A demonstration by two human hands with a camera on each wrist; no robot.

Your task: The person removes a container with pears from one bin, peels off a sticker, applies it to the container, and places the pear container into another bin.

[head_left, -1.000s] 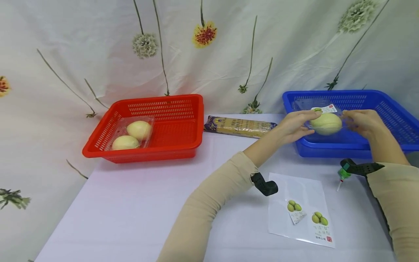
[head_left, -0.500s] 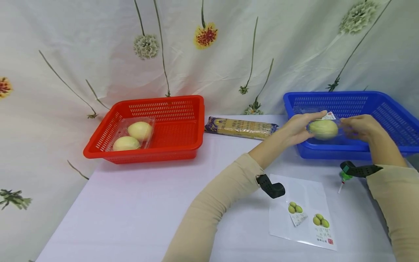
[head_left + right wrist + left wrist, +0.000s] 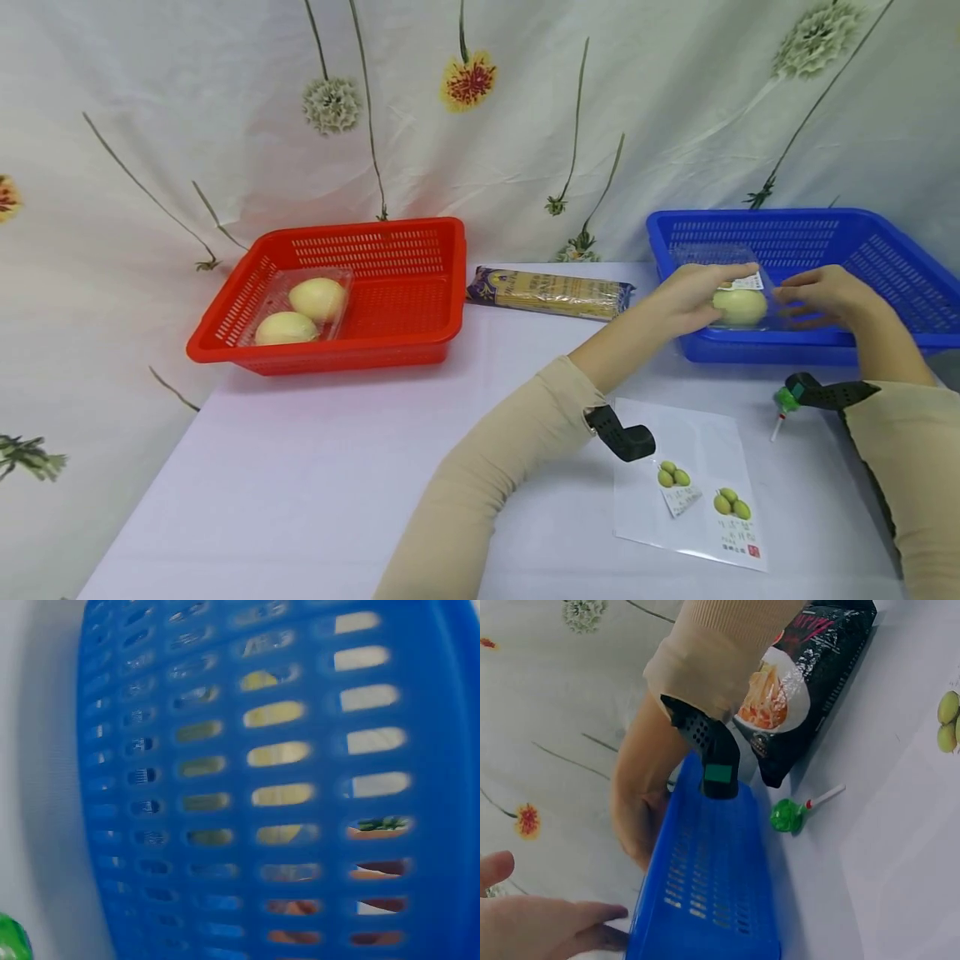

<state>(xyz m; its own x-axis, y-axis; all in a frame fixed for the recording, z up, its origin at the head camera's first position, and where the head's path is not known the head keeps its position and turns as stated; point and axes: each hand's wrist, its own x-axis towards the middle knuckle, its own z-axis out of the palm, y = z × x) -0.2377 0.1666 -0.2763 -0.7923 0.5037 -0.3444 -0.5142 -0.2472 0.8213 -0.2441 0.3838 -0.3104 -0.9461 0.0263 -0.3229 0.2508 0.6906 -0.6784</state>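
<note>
Inside the near-left part of the blue basket [image 3: 772, 346] sits a pale yellow-green melon [image 3: 741, 309] in a clear plastic box, with a white label [image 3: 746, 282] behind it. My left hand [image 3: 686, 298] is at the left of the box, its fingers stretched over the label and melon's edge. In the left wrist view, that left hand [image 3: 544, 926] shows above the basket rim with straight fingers. On the other side, my right hand [image 3: 828, 296] hovers by the box with loose fingers, a small gap from the melon. The basket's slotted wall mostly hides the contents in the right wrist view.
A red basket [image 3: 390, 342] at left holds two pale melons [image 3: 318, 299] in a clear tray. Between the baskets lies a spaghetti pack [image 3: 555, 292]. In front are a clear printed bag [image 3: 675, 433], a green lollipop [image 3: 786, 400] and a black noodle pack [image 3: 817, 682].
The boxed melon has been lowered into the blue basket. My fingers have loosened from it, and the right hand has drawn slightly away.
</note>
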